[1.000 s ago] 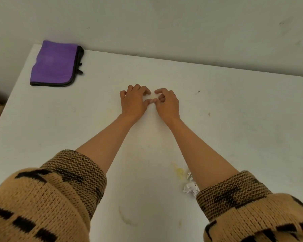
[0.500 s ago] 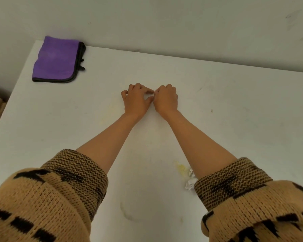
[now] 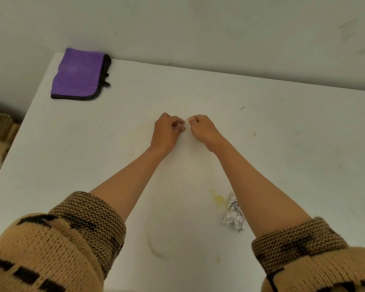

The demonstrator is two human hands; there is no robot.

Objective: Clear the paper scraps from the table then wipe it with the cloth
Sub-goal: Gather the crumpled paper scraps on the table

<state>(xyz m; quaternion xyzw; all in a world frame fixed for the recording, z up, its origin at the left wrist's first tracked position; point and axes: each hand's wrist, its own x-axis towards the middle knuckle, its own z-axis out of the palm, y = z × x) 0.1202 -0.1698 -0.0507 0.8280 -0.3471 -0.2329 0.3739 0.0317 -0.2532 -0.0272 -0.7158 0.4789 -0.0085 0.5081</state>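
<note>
Status, all placed against the counter (image 3: 282, 144):

- Left hand (image 3: 169, 131) and right hand (image 3: 202, 129): both mid-counter, knuckles up, fingers curled under, fingertips nearly meeting. Looks like a pinch on something tiny, but white on white, so I cannot tell if either hand has hold of anything.
- Paper scrap (image 3: 234, 216): one crumpled ball, printed, toward the counter's near edge, right of centre. It's partly hidden by the right forearm.
- Cloth (image 3: 78, 74): one, purple with dark trim, folded flat on the counter's far-left corner. Untouched.
- Marks: one yellow stain (image 3: 218, 199) on the near half of the counter, one faint ring mark (image 3: 156, 247) closer to the near edge, and a couple of specks on the right half.

Handling, my read:
- The scrap is very light, soft and already crushed. It won't break and will skid if nudged. Pinch it from above across the bulk, or sweep it into a cupped palm.
- Any flat bits lying mid-counter need a fingernail under the edge or a slide to the counter's rim.
- The cloth is soft, limp and will unfold when lifted. Grab it at the bound edge or bunch it in the middle, then press flat for wiping.
- The yellow stain likely needs firmer rubbing than the rest.

Scrap clearing isn't finished and wiping hasn't begun.
</note>
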